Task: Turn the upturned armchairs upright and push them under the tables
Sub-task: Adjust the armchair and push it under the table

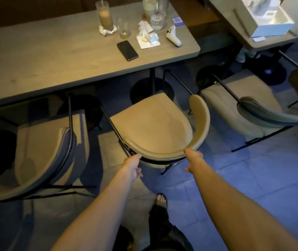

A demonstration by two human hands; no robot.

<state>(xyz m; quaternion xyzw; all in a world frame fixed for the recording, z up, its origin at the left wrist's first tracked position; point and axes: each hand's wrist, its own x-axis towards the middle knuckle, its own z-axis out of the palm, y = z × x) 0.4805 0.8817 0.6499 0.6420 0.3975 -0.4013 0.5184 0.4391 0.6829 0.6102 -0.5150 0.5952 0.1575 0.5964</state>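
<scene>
Armchair (151,124) upright on the floor, seat front partly under the desk (44,57). Left hand (132,166) at the curved backrest's left end, fingers curled on its black frame. Right hand (193,158) grips the backrest rim. Two more armchairs flank it. Phone (127,50) and glasses on desk.

Mid chair (153,122): tan padded seat, curved tan backrest, black metal frame. Upright, rotated w/ front toward table (53,57), front edge approx. at table's near edge. Left chair (41,153): same type, upright, front part under table, back toward near side. Right chair (257,109): same type, upright, between the two tables, near far-right table (257,42). Tables: grey wood-look tops, black pedestal bases.
</scene>
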